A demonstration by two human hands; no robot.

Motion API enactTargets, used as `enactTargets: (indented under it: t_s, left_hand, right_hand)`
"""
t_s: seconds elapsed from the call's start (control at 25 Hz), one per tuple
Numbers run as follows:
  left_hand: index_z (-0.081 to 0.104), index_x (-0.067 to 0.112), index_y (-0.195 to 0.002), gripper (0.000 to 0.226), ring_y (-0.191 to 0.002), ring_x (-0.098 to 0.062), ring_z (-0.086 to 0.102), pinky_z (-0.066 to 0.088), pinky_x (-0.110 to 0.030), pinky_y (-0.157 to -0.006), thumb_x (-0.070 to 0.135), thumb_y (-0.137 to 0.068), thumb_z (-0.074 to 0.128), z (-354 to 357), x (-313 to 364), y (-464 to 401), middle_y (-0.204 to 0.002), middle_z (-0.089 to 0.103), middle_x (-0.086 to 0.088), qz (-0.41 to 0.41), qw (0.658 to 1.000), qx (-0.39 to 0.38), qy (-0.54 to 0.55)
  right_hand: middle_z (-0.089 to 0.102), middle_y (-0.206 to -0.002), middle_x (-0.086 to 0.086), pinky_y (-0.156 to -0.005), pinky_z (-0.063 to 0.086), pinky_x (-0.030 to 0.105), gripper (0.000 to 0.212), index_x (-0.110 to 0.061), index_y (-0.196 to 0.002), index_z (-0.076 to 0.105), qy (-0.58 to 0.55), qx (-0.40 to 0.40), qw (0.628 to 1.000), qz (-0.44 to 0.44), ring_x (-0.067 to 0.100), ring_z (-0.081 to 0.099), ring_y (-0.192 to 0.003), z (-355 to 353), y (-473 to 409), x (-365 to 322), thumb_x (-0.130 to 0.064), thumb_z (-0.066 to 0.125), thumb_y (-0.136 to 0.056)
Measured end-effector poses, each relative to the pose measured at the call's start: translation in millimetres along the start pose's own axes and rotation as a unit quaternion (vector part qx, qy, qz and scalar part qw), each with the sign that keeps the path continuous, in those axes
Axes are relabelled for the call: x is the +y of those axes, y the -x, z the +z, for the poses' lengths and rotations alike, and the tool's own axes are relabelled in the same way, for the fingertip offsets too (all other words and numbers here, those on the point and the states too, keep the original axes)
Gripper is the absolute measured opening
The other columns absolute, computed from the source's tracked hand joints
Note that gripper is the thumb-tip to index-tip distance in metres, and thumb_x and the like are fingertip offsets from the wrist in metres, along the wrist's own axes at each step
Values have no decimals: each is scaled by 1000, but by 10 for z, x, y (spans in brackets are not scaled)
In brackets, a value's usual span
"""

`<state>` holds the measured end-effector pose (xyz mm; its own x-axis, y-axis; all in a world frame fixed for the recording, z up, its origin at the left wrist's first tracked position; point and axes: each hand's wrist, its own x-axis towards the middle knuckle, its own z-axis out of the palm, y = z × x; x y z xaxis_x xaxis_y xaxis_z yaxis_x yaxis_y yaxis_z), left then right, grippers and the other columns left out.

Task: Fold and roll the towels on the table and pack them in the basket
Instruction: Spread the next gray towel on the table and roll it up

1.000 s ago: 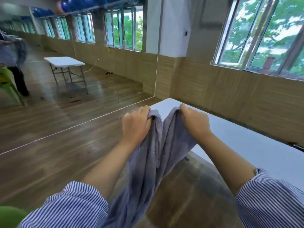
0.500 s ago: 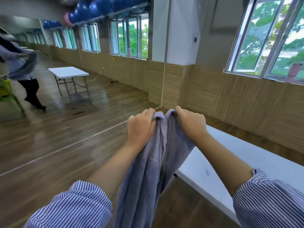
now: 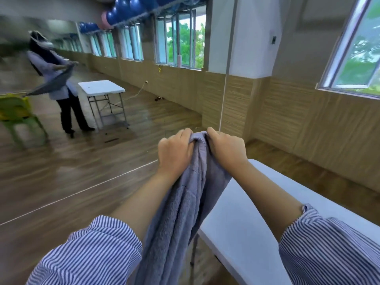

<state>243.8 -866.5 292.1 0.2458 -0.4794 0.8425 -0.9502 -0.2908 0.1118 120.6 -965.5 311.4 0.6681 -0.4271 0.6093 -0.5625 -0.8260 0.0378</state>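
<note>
Mirrored studio, wood floor point(image 3: 61, 182), windows along the right wall; the white table point(image 3: 257, 219) lies at lower right, its bare top under the right forearm. Grey towel point(image 3: 185, 202) is off the table, hanging in air with its long axis near vertical, gathered at the top and falling toward the body between the striped sleeves. Left hand point(image 3: 174, 153) and right hand point(image 3: 226, 149) both curl tight on the towel's top edge, knuckles nearly touching. Table lies right of the grip, so the right hand is nearer; laying the towel flat probably means swinging it rightward. Versus a second ago: hands closer together, top edge more bunched, view panned left so the mirror shows the person whole. Basket not in view.
</note>
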Motion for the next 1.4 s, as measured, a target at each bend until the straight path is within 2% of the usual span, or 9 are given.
enactTargets:
  t_s: [0.2,0.52,0.72,0.8,0.88,1.16,1.24,1.32,1.4]
  left_hand:
    - [60,15,-83,28,-57,-29,61,35,-33,-50,34,-88,40,367,-496,-470,-70,63,-2,-37,997,29,-65]
    - [59,16,-79,19,-51,-26,58,34,-31,-46,28,-87,49,578,-1458,-792,-67,62,-2,-35,988,33,-147]
    - [58,14,-75,13,-46,-27,55,32,-29,-45,23,-84,53,495,-2017,-1156,-59,57,-3,-39,979,61,-192]
    - [58,14,-73,10,-42,-27,52,31,-26,-45,17,-80,63,402,-2216,-1227,-56,56,-3,-50,971,73,-220]
    - [56,13,-71,17,-39,-28,49,27,-24,-45,14,-76,72,320,-2395,-1272,-55,55,-3,-70,965,73,-243]
    - [49,17,-60,29,-30,-19,40,14,-19,-45,16,-66,78,-20,-2590,-1636,-44,44,1,-139,926,41,-347]
    - [51,15,-62,23,-35,-21,46,19,-20,-46,13,-71,73,-82,-2581,-1769,-48,50,0,-153,923,68,-347]
    - [57,9,-79,11,-57,-28,59,29,-28,-52,14,-88,54,-82,-2568,-1905,-70,62,-7,-184,935,52,-300]
    - [57,8,-96,21,-78,-33,62,32,-33,-60,19,-97,39,-64,-2531,-1988,-90,65,-11,-219,932,30,-286]
  right_hand:
    - [65,-86,2,-52,28,32,12,-19,-101,46,-43,-15,998,-48,33,63,-75,401,-866,-84,-20,37,-95]
    - [66,-87,4,-54,28,32,11,-18,-102,44,-111,-47,989,-81,35,63,-77,958,-1675,-605,-16,39,-92]
    - [66,-84,6,-53,29,31,10,-18,-102,44,-131,-12,987,-95,36,62,-73,1103,-2233,-985,-17,37,-95]
    - [66,-83,8,-53,30,31,11,-17,-102,45,-140,-3,985,-102,36,62,-72,1132,-2395,-1151,-20,35,-98]
    - [66,-85,10,-53,31,32,15,-16,-103,46,-141,7,984,-112,37,62,-73,1135,-2515,-1277,-23,33,-99]
    - [65,-91,18,-58,34,34,20,-17,-110,50,-156,83,979,-98,41,62,-80,755,-2941,-1277,-25,35,-99]
    - [62,-86,17,-56,31,33,22,-15,-109,51,-137,115,979,-97,36,60,-75,588,-3139,-1225,-25,34,-100]
    - [54,-76,12,-55,28,32,24,-13,-108,51,-124,133,979,-94,30,53,-66,488,-3305,-1173,-23,31,-101]
    - [53,-76,12,-56,31,33,24,-11,-107,52,-124,133,980,-80,31,55,-68,512,-3430,-1091,-18,30,-101]
